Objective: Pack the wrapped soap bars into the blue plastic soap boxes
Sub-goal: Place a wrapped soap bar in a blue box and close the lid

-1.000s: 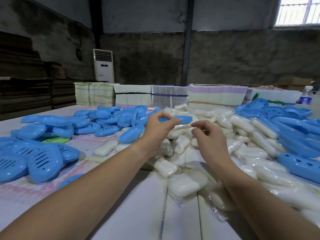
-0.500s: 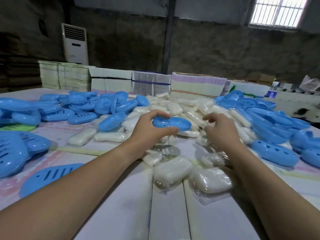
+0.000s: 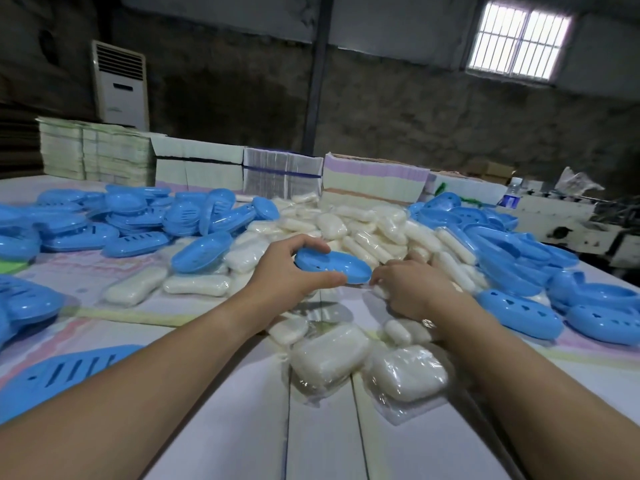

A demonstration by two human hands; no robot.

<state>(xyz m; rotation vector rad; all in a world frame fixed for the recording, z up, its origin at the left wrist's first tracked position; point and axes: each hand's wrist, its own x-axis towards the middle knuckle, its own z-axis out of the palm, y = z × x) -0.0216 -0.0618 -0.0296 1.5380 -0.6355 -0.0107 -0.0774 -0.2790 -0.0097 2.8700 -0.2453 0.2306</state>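
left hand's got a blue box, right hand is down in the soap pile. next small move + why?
Probably: the right hand lifts one wrapped soap bar from the pile and brings it to the blue soap box. The left hand already grips that box above the table, no soap shows in it, and the right fingers are curled onto a bar just beside it.

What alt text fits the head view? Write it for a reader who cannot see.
A person's left hand holds a blue soap box above a pile of wrapped soap bars, while the right hand reaches into the pile. More blue boxes lie on the table on both sides.
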